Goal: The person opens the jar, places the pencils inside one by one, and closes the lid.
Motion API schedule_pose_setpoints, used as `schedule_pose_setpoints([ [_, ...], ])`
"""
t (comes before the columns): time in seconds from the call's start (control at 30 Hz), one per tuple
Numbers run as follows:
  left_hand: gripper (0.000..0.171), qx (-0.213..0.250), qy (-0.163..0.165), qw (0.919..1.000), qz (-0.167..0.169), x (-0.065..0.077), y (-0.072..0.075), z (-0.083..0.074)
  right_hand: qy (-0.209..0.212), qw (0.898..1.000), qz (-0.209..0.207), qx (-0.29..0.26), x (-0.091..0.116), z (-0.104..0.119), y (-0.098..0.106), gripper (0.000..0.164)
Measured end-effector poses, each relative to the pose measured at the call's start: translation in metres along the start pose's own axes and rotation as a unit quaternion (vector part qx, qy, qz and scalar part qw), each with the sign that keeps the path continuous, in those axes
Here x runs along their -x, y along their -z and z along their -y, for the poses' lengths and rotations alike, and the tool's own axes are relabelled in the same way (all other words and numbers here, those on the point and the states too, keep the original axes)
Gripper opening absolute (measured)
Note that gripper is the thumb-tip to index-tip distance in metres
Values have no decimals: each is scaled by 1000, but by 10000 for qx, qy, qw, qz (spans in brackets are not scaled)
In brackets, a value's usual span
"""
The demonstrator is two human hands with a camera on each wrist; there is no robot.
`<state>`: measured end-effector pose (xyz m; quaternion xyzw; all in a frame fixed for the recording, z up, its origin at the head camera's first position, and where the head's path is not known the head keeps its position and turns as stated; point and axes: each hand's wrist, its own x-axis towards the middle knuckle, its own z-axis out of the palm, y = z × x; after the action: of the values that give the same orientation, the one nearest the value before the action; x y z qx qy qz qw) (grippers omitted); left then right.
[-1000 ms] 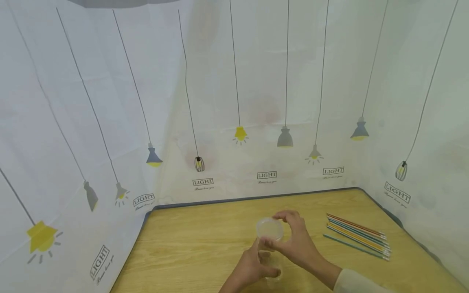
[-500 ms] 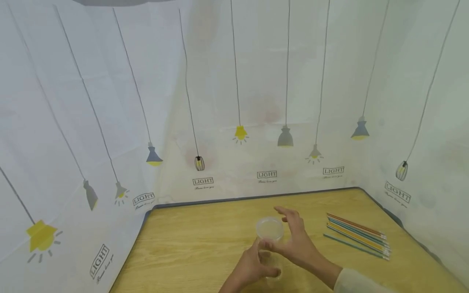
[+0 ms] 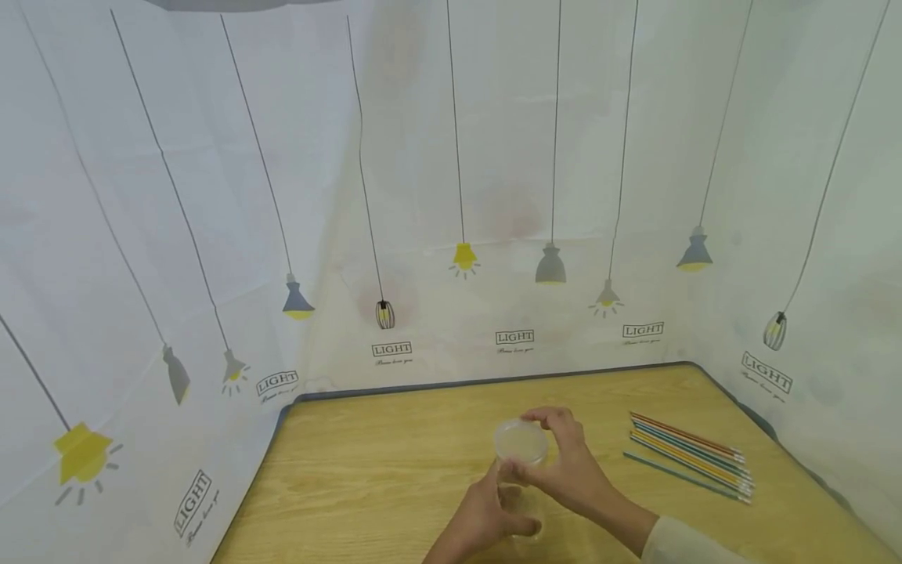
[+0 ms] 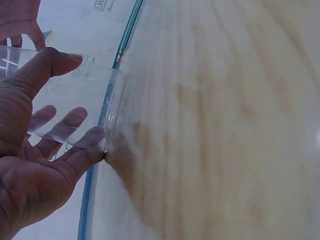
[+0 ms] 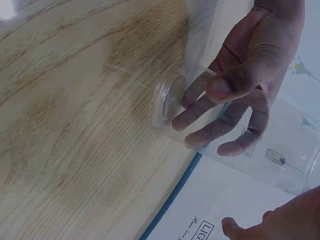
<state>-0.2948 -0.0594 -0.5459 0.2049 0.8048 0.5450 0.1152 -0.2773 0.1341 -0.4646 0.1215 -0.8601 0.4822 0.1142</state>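
The left grip [image 3: 486, 507] is curled round the lower part of a clear cylindrical container [image 3: 528, 501], thumb on one side and fingers on the other, some of them seen through the wall in the wrist views; it is spread as wide as the body it holds. The right grip [image 3: 567, 464] is just above the left one, thumb and fingertips spread at the rim of the container's round top [image 3: 520, 441]; the base end is below the left grip, over the desk [image 3: 366, 462], though I cannot tell whether it touches the wood. Well to the right of the right grip lies a group of pencils [image 3: 689, 449], orange, teal and yellow; a single teal pencil [image 3: 683, 475] lies on their near side; a pale sleeve [image 3: 687, 542] is behind the right grip; beyond both grips is a white sheet [image 3: 423, 196] printed with lamps.
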Motion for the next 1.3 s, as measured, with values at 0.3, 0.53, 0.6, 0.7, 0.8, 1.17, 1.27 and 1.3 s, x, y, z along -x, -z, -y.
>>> schedule_pose_setpoints([
  [0.3, 109, 38, -34, 10000, -61, -1, -2, 4, 55, 10000, -75, 14, 5, 2, -1, 92],
  [0.53, 108, -85, -88, 9999, -58, 0, -3, 5, 30, 9998, -214, -19, 4, 5, 0, 71],
  [0.6, 109, -94, -94, 9999, -57, 0, -3, 5, 66, 9998, -168, -12, 3, 5, 1, 69],
  [0.7, 112, -106, -77, 9999, -43, 0, -2, 4, 151, 9999, -57, -21, 2, 3, 3, 65],
  [0.8, 113, -79, -47, 10000, -37, -1, -2, 4, 257, 9996, 52, -64, 2, 1, 4, 64],
  [1.17, 114, -63, 76, 9999, -91, -3, -3, 6, 266, 9989, -375, -122, 1, -1, -1, 74],
  [1.27, 115, -66, 64, 9999, -69, -3, -3, 5, 240, 9988, -424, -84, -1, -1, -1, 66],
  [1.3, 115, -79, 60, 9999, -69, -2, -3, 5, 241, 9987, -432, -85, -1, -1, -1, 64],
])
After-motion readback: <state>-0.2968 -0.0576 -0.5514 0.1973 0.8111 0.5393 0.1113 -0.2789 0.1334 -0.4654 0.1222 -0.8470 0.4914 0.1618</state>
